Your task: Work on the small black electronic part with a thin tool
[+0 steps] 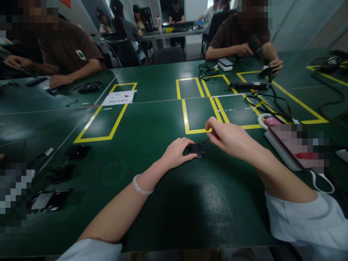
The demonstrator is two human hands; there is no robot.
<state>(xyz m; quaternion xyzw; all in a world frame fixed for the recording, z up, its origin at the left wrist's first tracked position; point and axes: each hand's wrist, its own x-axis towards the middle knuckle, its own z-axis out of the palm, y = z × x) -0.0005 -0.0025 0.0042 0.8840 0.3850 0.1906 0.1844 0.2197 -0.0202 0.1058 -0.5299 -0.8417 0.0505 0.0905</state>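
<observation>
A small black rectangular part (197, 149) lies on the green table in front of me. My left hand (178, 153), with a pale bangle at the wrist, grips its left side between thumb and fingers. My right hand (227, 136) is closed just to the right and above, the fingers curled in a pinch. From that pinch a thin dark rod (206, 141) slants down to the part's upper right corner. The rod's other end is hidden in the hand, so its exact kind does not show. Small bright spots, perhaps screws, mark the part's edges.
Black parts (77, 151) and a black-and-silver piece (51, 200) lie at left. At right are a phone (296, 148), a pink-and-white round object (272, 121), cables and a black electric screwdriver (248, 86). Across the table, a person holds a power drill (255, 46); another sits at left.
</observation>
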